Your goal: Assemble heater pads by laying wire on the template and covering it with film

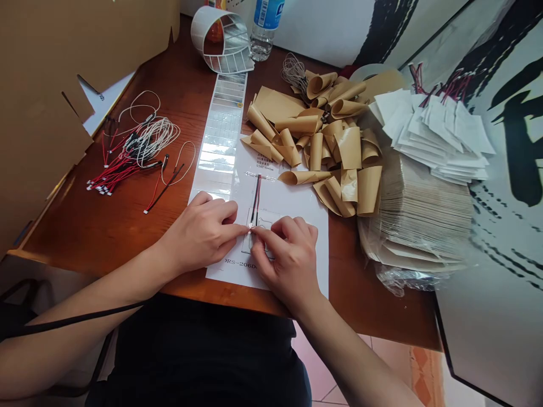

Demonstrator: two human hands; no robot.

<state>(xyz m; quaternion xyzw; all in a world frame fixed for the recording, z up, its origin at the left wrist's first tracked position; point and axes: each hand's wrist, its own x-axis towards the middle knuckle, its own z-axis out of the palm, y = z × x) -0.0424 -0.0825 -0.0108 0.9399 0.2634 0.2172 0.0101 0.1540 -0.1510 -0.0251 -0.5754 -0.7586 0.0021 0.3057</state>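
Both hands rest on a white printed sheet (292, 203) at the near edge of the wooden table (127, 226). My left hand (201, 232) is curled, its fingertips pinching the lower end of a short red-and-black wire (256, 198) that lies on the sheet. My right hand (286, 254) is also curled, its fingers pressing on a small clear square piece (259, 221) under the wire's end. The fingertips of the two hands meet at the wire's end.
A strip of shiny label squares (220, 130) runs back to a roll (220, 39). Curled brown backing papers (326, 141) lie behind the sheet. Stacked white pads (424, 209) fill the right. Loose red and white wires (131, 152) lie left, by a cardboard box (42, 85). A water bottle (263, 28) stands behind.
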